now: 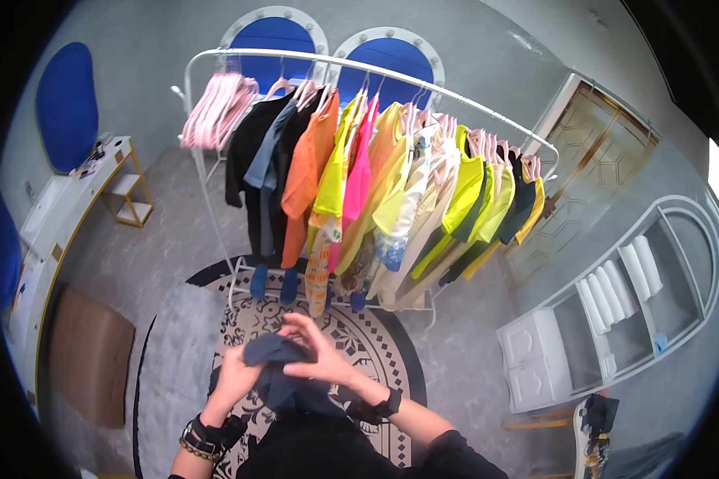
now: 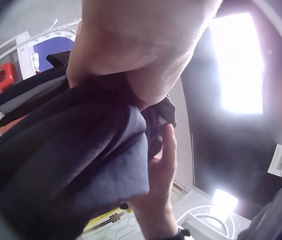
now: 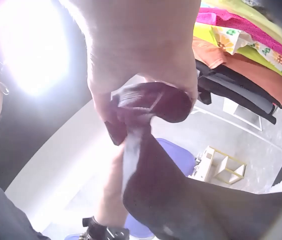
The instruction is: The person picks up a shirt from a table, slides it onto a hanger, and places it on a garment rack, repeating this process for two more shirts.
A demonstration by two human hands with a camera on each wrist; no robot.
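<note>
A dark blue-grey cloth garment (image 1: 284, 385) hangs bunched in front of the person's chest. The left hand (image 1: 233, 374) grips its edge from the left side. Around the upper right part of the cloth curve the fingers and thumb of the right hand (image 1: 325, 351). In the left wrist view the garment (image 2: 76, 155) falls in folds below the left hand (image 2: 136, 40), with the right thumb against its far side. The right wrist view shows a folded band of the garment (image 3: 151, 100) between the right hand's (image 3: 141, 45) thumb and fingers; its lower part trails right.
A white clothes rack (image 1: 375, 68) stands ahead, full of colourful garments, with bare pink hangers (image 1: 220, 112) at its left end. Below lies a patterned round rug (image 1: 383, 351). A brown stool (image 1: 92, 355) and white vanity desk (image 1: 76, 191) are left; a white arched shelf (image 1: 607, 303) is right.
</note>
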